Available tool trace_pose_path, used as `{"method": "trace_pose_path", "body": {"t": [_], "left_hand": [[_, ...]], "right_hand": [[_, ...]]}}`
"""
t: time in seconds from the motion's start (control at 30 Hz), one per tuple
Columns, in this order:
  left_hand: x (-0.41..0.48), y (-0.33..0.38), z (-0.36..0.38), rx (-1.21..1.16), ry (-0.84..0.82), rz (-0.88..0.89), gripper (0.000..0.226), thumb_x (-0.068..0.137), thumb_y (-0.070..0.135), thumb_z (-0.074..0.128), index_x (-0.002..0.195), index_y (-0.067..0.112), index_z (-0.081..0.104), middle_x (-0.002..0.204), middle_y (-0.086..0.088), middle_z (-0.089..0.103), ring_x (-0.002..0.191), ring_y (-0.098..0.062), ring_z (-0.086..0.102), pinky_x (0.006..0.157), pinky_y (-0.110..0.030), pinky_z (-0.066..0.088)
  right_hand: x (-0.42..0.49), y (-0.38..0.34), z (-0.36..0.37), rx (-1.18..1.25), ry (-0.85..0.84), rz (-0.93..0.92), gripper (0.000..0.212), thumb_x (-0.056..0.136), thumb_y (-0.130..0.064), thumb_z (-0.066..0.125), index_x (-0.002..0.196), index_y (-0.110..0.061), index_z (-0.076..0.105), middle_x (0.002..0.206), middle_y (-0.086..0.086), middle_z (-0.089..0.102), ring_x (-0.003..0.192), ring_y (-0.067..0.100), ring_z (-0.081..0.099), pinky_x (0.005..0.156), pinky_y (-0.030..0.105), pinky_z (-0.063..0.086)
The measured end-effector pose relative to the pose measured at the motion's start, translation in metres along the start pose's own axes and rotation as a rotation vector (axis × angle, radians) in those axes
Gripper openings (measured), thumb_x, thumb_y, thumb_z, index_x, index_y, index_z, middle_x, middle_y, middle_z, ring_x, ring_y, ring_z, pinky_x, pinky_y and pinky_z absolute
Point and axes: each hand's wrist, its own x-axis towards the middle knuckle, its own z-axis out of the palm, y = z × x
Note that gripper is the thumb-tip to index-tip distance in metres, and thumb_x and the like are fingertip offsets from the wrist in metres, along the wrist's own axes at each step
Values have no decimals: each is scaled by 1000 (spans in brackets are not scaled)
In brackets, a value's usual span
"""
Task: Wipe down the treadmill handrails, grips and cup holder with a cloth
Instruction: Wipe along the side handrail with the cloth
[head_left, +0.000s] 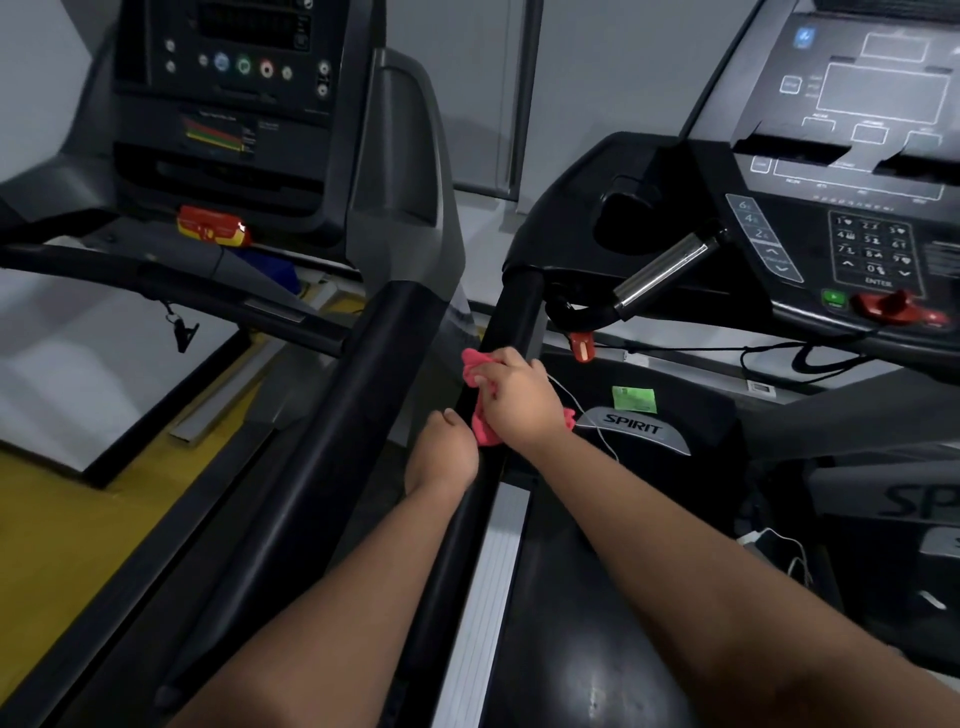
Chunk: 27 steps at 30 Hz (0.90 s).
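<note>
Two treadmills stand side by side in a room with pale wall panels (483, 93) and a yellow floor (78, 519). You are on the right-hand one, which carries a SPIRIT badge (634, 428) on its black motor cover, and its left handrail (511, 317) runs up the middle of the view as a black padded bar.

Just right of the handrail's top end are the black cup holder (618, 228) and a short metal pulse grip (665, 270). Further right of it are the console (841, 156) with its keypad and a red safety key (893, 306). A green sticker (634, 399) lies on the motor cover right of the handrail, and a silver side rail (493, 571) runs along the deck below it. Left of the handrail, close alongside, is the neighbouring treadmill's black handrail (332, 415), with that machine's console (234, 78) above it.

Your right hand (519, 400) reaches across from the right and sits on top of the handrail about midway along it. Its fingers are curled round a bunched pink cloth (475, 371), holding it against the bar, and folds of the cloth stick out above and below the hand.

Your left hand (444, 452) is on the handrail's left side, just below the cloth and almost touching it, back of the hand up and thumb pointing up the bar. Its fingers are hidden behind the hand, so you cannot tell whether they wrap the handrail.
</note>
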Motion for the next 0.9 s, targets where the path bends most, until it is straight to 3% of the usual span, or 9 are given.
{"method": "trace_pose_path", "body": {"t": [0.1, 0.17, 0.27, 0.4, 0.5, 0.57, 0.7, 0.9], "left_hand": [[-1, -1, 0, 6, 1, 4, 44, 103, 27, 20, 122, 2, 51, 124, -20, 57, 112, -34, 54, 79, -32, 34], [0, -1, -1, 7, -3, 0, 42, 103, 27, 21, 121, 3, 52, 124, -19, 57, 113, -34, 54, 81, -33, 35], [0, 0, -2, -5, -14, -28, 43, 103, 28, 23, 124, 3, 51, 129, -20, 54, 118, -35, 51, 90, -35, 37], [-2, 1, -3, -6, -26, -58, 47, 103, 32, 23, 131, 3, 47, 134, -20, 50, 123, -35, 47, 95, -36, 36], [-4, 1, -4, -8, -21, -56, 46, 103, 31, 22, 131, 4, 47, 135, -19, 50, 123, -34, 47, 95, -36, 36], [-4, 0, -3, -13, -18, -59, 45, 103, 31, 22, 130, 6, 48, 134, -18, 51, 122, -34, 48, 94, -36, 36], [-2, -1, -1, 0, -9, -57, 44, 102, 31, 23, 126, 6, 50, 129, -18, 54, 117, -35, 51, 89, -37, 37], [-2, 0, -2, -11, -10, -71, 43, 103, 29, 22, 123, 5, 51, 127, -19, 55, 115, -35, 52, 87, -36, 37]], "right_hand": [[-14, -6, -3, -80, -49, -103, 30, 95, -16, 43, 112, -23, 67, 127, -10, 52, 111, 22, 48, 87, 37, 41], [-32, -3, -6, 88, -31, -247, 26, 94, -13, 50, 109, -21, 69, 127, -13, 56, 117, 13, 50, 95, 32, 37], [-38, 14, -10, 294, -45, -263, 22, 91, -13, 56, 106, -21, 71, 119, -18, 56, 115, 4, 52, 102, 36, 37], [-2, 9, -9, 130, -60, -19, 26, 94, -17, 46, 105, -27, 68, 121, -10, 55, 115, 25, 48, 96, 27, 23], [12, -15, -5, -3, -55, 140, 32, 93, -15, 40, 112, -24, 63, 122, -5, 51, 112, 34, 38, 97, 40, 31], [3, -19, -8, -51, -68, 101, 33, 94, -13, 40, 116, -20, 63, 124, -4, 50, 112, 34, 34, 96, 44, 35], [-34, -4, -15, 25, -33, -224, 26, 92, -10, 50, 108, -16, 69, 117, -4, 59, 106, 25, 48, 89, 29, 32], [-4, -27, -27, -247, -157, -59, 29, 95, -19, 39, 112, -18, 62, 121, -2, 52, 105, 30, 38, 87, 43, 38]]}}
